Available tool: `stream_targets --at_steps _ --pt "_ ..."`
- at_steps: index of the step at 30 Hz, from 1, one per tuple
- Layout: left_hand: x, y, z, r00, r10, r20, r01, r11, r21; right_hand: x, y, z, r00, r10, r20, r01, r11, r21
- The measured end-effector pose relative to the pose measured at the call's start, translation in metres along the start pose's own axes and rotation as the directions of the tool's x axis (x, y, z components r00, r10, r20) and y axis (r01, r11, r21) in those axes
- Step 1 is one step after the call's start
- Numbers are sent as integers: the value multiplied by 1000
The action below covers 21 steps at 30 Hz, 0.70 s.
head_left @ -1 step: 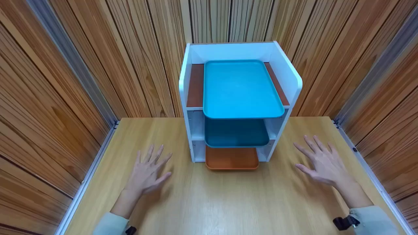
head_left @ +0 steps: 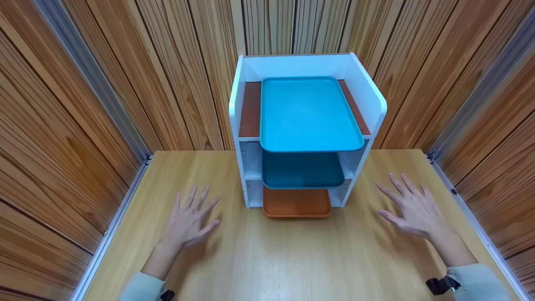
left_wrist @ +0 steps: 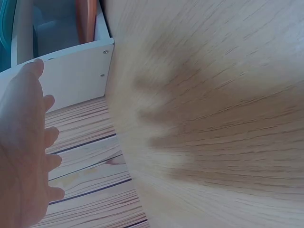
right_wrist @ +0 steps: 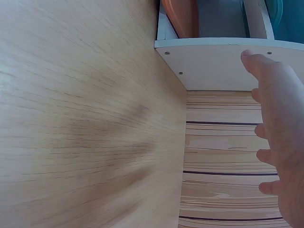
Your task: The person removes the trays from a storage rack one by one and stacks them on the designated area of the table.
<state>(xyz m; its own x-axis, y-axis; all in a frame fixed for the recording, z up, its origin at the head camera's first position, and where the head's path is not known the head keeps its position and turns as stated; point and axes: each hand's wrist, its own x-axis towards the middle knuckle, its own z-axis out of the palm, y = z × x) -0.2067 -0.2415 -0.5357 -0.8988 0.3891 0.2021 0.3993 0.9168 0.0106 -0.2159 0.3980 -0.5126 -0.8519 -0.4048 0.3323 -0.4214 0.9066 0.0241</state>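
A white shelf unit (head_left: 374, 98) stands at the back of the wooden table, bearing one tray on each of three levels. On top lies a bright blue tray (head_left: 309, 115); below it is a dark teal tray (head_left: 303, 171), and at the bottom an orange-brown tray (head_left: 296, 204). All three jut out at the front. To the left of the unit, my left hand (head_left: 186, 225) hovers over the table with its fingers spread, holding nothing. My right hand (head_left: 416, 211) hovers likewise on the right side, fingers spread and holding nothing. Both wrist views show the hands' shadows on the wood.
The light wooden table (head_left: 276, 263) spreads in front of the unit. Wood-plank walls (head_left: 175, 75) enclose the back and both sides, with grey metal rails (head_left: 113, 238) along the table's side edges. A dark strap (head_left: 443, 285) sits at the right sleeve.
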Motion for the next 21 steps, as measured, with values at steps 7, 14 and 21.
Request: stream_targets --at_steps 7,14,21 --pt "1 1 0 1000 -1 13 1 1000 -9 -1 1 -1 1000 8 4 -8 1000 12" --pt "6 1 -6 1000 13 -7 -13 1000 12 0 -1 -7 1000 14 -15 -14 1000 26" --pt "11 1 -10 1000 -4 13 4 1000 19 4 -5 -13 999 4 -36 -3 999 46"
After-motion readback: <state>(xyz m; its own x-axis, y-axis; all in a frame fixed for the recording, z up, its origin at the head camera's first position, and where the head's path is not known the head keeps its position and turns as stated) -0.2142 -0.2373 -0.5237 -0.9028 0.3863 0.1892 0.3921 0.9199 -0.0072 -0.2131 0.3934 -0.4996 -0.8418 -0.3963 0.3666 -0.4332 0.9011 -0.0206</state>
